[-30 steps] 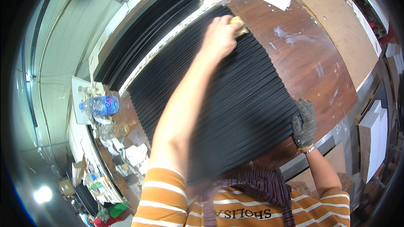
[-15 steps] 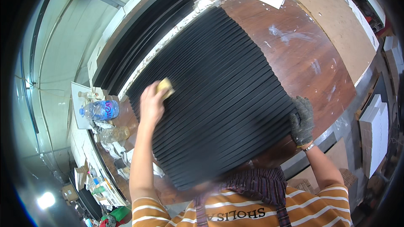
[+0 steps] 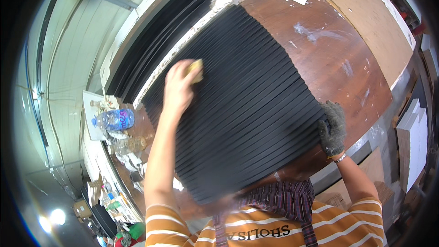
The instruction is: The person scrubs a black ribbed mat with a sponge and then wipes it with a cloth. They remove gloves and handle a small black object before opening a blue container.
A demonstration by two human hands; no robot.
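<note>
In the head view, the bare left hand (image 3: 178, 87) has its fingers closed round a yellow sponge (image 3: 197, 71), at the left side of black strips (image 3: 247, 96) lying on a brown table (image 3: 334, 59). The gloved right hand (image 3: 333, 129) touches their right ends; I can't tell whether it grips.

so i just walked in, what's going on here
A person's bare left grip holds a small yellow block at the upper left part of a broad set of black strips laid side by side on a brown table. The right grip, in a grey glove, is against the right edge of that set. Beyond its left side lie more long black pieces, and a clear bottle with a blue label lies to the left.
</note>
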